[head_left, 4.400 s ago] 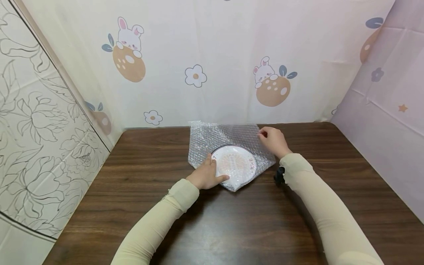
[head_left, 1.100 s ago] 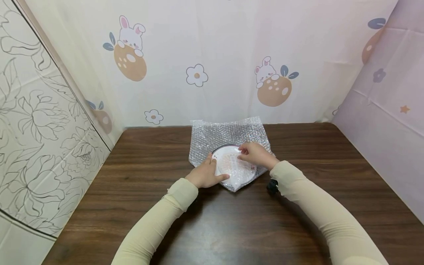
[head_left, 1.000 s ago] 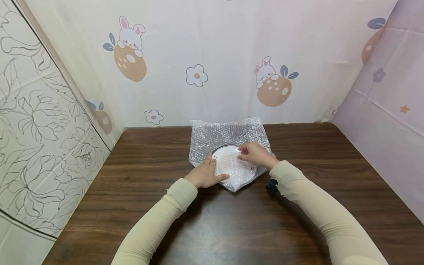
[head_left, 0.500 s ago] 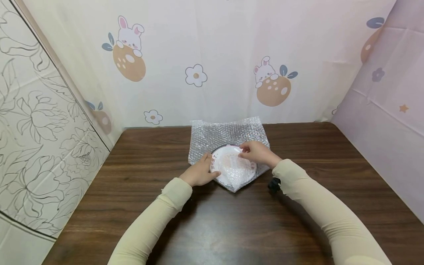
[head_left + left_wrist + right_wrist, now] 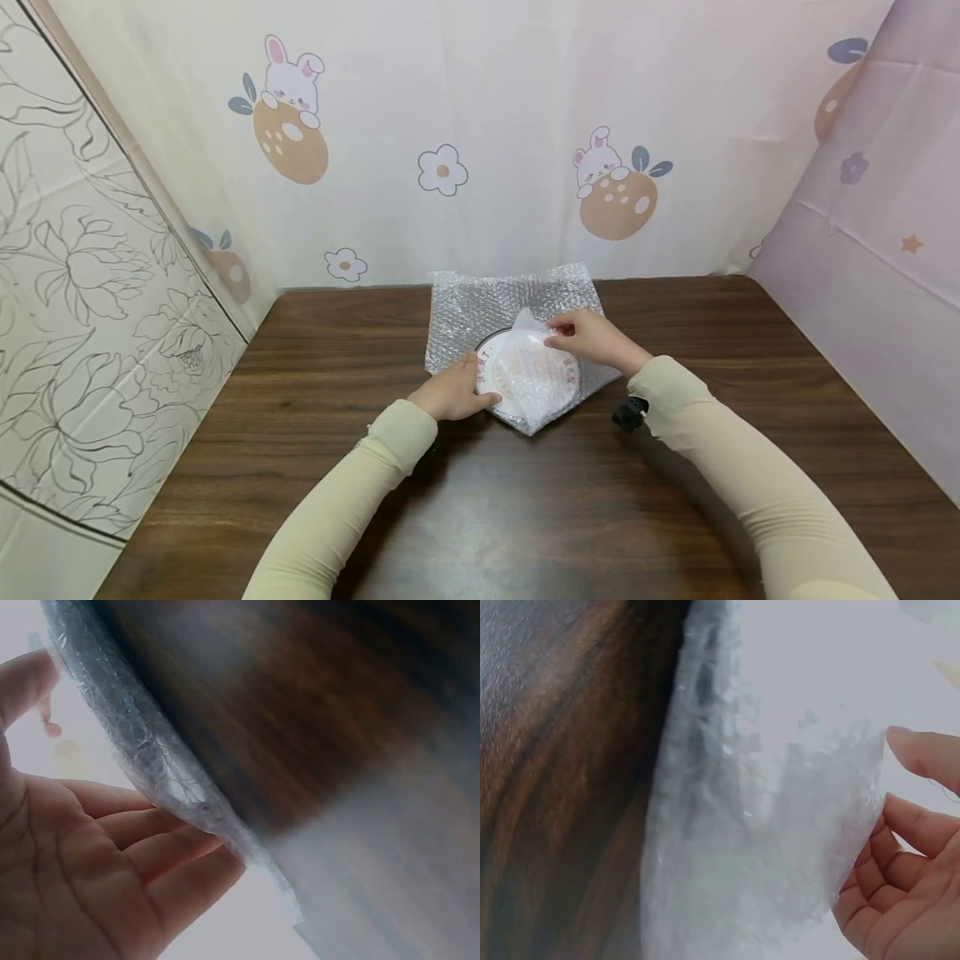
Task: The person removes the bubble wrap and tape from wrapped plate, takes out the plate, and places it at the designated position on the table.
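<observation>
A round white plate point(image 5: 489, 348) with a dark rim and red markings lies on a sheet of bubble wrap point(image 5: 480, 300). A folded flap of bubble wrap point(image 5: 529, 367) covers most of it, its far tip standing up. My left hand point(image 5: 452, 390) rests against the plate's left side, fingers fairly straight and thumb spread; in the left wrist view the fingertips touch the wrap's edge point(image 5: 150, 750). My right hand point(image 5: 592, 337) is at the flap's right edge, fingers bent. The right wrist view shows a gap between thumb and index finger, both tips close to the flap point(image 5: 802, 817).
The brown wooden table point(image 5: 480, 517) extends around the wrap. A patterned curtain point(image 5: 510, 100) hangs behind its far edge. A flower-drawn panel point(image 5: 90, 275) stands at the left, and a pale lilac curtain point(image 5: 885, 250) at the right.
My right hand has shifted from the sheet's right side to over the plate, then slightly back right. The flap now covers more of the plate. My left hand has slid slightly left.
</observation>
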Tool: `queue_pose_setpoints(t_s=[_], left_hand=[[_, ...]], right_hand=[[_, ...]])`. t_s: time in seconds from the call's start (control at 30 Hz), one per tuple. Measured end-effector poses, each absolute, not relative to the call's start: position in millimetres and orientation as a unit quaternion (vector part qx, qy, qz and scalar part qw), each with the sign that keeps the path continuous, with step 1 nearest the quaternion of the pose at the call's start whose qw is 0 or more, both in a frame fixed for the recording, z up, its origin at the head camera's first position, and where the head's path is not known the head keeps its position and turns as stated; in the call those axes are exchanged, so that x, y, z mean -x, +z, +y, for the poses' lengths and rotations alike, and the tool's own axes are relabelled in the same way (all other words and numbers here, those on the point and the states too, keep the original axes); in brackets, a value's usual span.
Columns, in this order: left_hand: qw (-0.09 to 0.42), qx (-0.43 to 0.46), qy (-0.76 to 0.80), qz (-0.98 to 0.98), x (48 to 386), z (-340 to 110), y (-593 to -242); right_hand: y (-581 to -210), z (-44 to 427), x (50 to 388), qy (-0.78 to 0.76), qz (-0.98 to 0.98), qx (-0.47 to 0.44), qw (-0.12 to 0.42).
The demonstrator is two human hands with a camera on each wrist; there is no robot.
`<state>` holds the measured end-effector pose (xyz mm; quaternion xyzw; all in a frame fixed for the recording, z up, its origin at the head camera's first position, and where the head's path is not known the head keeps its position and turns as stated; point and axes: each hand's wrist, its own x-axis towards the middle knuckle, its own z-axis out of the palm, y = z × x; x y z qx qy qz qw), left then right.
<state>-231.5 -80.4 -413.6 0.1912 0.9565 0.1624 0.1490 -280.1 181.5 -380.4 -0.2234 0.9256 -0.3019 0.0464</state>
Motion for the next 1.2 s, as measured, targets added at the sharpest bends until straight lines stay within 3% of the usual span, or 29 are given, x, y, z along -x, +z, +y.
queue_pose_setpoints(t_s=[0.6, 1.2], left_hand=[[0.152, -0.187, 0.155, 0.958, 233, -84, -414], [0.147, -0.181, 0.147, 0.961, 234, -86, -416]], right_hand=[[-358, 200, 257, -0.359, 0.901, 0.242, -0.017], [-338, 220, 218, -0.408, 0.878, 0.247, -0.034]])
